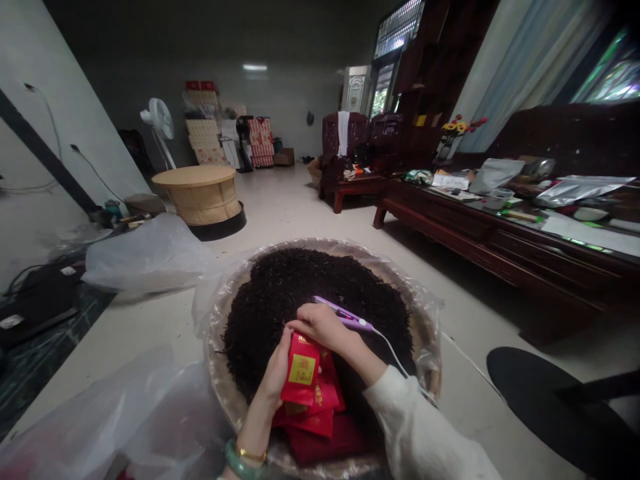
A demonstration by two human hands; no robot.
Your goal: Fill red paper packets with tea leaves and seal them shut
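Note:
Both my hands are on a small red packet [303,370] with a gold square label, held upright over a wide round basket [425,333]. My left hand [277,367] grips its left edge, and the fingers of my right hand [320,325] pinch its top edge. Dark, loose dried leaves [320,273], looking like tea, fill the plastic-lined basket. Just beyond my right hand, a purple hair-straightener-like tool [345,315] with a white cord lies on the leaves. More red packets [320,420] lie below the held one, on a dark red piece [330,443].
A long dark wooden table [475,247] covered with bags and papers stands at the right. Near it is a black round base [540,400]. Clear plastic bags [145,257] lie on the left floor, with a round woven stand [203,197] and a white fan [161,120] behind.

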